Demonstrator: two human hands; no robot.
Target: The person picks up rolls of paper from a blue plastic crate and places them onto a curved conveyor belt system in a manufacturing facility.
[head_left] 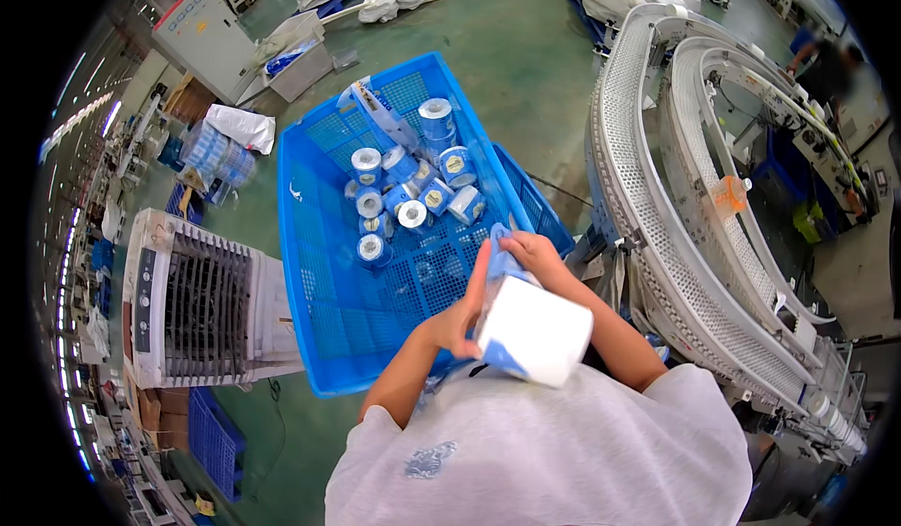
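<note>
Close to my chest is a white paper roll [540, 329] with a blue plastic wrapper [504, 261] partly off it. My left hand [460, 318] presses against the roll's left side, its fingers on the wrapper. The fingers of my right hand [533, 252] pinch the bunched wrapper at the far end. Just beyond my hands stands a large blue plastic crate [324, 273]. Several wrapped rolls in blue and white [435, 196] lie heaped inside it, some upright and some tipped over. A folded blue and white plastic piece [380, 113] leans near its far side.
A curved conveyor [648, 198] runs along my right side, with an orange object [729, 194] on its inner track. To the left stands an air cooler [202, 305]. A grey bin [300, 66] and a control cabinet [202, 38] are farther back. Another person [831, 71] is at far right.
</note>
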